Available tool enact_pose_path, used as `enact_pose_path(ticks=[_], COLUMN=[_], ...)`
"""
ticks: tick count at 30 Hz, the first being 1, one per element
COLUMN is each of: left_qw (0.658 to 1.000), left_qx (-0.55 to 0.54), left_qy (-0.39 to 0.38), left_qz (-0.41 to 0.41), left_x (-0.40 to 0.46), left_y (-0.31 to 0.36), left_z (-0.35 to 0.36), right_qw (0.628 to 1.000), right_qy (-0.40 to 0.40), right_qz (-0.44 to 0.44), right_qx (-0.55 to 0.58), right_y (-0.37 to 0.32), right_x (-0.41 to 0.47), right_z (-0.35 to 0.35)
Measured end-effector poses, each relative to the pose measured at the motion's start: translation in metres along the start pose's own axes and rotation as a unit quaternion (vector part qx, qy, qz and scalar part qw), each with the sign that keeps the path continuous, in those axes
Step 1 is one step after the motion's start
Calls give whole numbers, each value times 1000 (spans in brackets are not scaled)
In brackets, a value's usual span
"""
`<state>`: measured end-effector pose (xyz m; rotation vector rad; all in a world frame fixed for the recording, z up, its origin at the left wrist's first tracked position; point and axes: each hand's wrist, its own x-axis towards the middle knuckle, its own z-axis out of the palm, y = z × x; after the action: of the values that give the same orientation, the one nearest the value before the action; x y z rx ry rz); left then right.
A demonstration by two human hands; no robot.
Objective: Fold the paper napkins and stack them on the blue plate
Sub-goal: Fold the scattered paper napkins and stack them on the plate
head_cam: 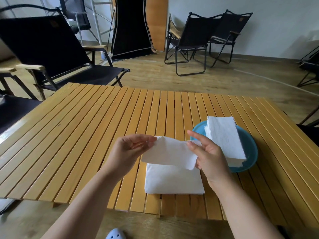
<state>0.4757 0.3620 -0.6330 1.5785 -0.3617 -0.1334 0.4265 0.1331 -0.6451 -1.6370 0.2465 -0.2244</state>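
Right now I have both hands raised a little above the surface [72,135], a slatted wooden top, with one white paper napkin [170,152] stretched between them. My left hand [128,150] pinches the napkin's upper left corner, thumb and fingertips closed on the paper and the palm turned towards me. My right hand [208,152] holds the upper right edge, the thumb pressed on the front of the sheet and the fingers curled behind it, with the index finger standing up straighter than the rest. The napkin hangs slack, sagging slightly between the two grips, and its lower right corner droops near my right wrist.

Directly beneath the held sheet, a pile of unfolded napkins [174,180] lies flat near the surface's front edge. The held napkin's lower edge overlaps the pile's far side from my view; I cannot tell whether they touch.

To the right, just behind my right hand, the blue plate [251,157] sits on the surface with a stack of folded napkins [224,138] on it. That stack is a long narrow rectangle, running away from me and overhanging the plate's far rim a little.

Beyond the surface, black folding chairs [189,40] stand on the wooden floor [224,80], one close on the left and two by the back wall. A pale blue shoe [114,234] shows at the bottom.
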Motion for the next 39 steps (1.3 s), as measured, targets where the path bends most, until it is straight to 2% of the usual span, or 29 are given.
enact_pose_path(ticks=[6, 9, 15, 21, 26, 30, 33, 39], left_qw=[997, 996, 996, 998, 997, 996, 996, 991], left_qx=[-47, -50, -62, -44, -55, -25, 19, 108], left_qy=[-25, -11, 47, 50, 46, 71, 47, 48], left_qz=[-52, -67, -53, -11, -23, -50, -77, -63], left_x=[-2, -1, 2, 3, 1, 3, 4, 7], left_y=[-3, -3, -4, -6, -4, -6, -12, -15], left_z=[-4, -1, 2, -1, 0, 1, -1, -3], right_qw=[998, 997, 991, 987, 983, 979, 977, 969], right_qy=[0, -14, -18, -5, -2, -5, -2, 16], right_qz=[-55, -74, -112, -127, -135, -134, -140, -175], right_qx=[-2, -21, -63, -98, -122, -151, -162, -172], right_y=[-9, -10, -9, -7, -9, -8, -6, -9], right_x=[-8, -10, -10, -9, -10, -12, -12, -13], right_z=[-1, 0, -4, -3, -3, -3, -4, -4])
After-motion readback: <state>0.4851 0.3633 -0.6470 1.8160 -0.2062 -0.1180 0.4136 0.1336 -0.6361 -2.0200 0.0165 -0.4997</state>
